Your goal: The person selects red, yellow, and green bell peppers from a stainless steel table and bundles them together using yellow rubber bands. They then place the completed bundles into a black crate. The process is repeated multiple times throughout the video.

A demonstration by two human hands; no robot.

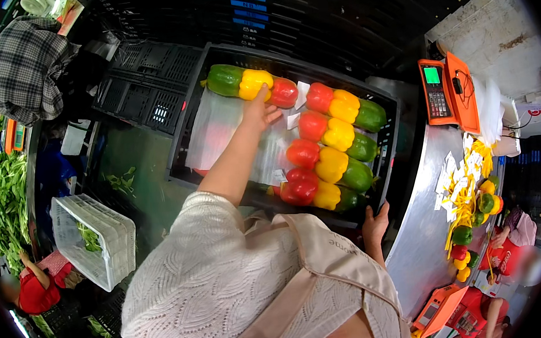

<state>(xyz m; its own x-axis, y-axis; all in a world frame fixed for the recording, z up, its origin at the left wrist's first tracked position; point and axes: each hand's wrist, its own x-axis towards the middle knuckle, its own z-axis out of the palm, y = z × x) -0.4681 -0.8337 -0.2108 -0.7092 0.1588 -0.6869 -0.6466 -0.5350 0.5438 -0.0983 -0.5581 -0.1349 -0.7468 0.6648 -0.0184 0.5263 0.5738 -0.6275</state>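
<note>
A black plastic crate (184, 123) in front of me holds several rows of bell peppers. Each row sets a red, a yellow and a green pepper end to end, with shiny clear wrap around some of them. My left hand (260, 113) reaches into the crate. One finger touches the yellow bell pepper (254, 84) of the far left row, between a green pepper (224, 80) and a red pepper (284, 92); the other fingers are spread. At the crate's near right corner, my right hand (376, 225) grips the rim. White tags (301, 94) stick out by the red ends.
Clear plastic sheeting (219, 130) covers a lower layer. To the right, a steel table (412, 214) carries an orange scale (440, 91), yellow ties with white tags (462, 186) and more peppers. A white crate (94, 240) stands left. Other people work on both sides.
</note>
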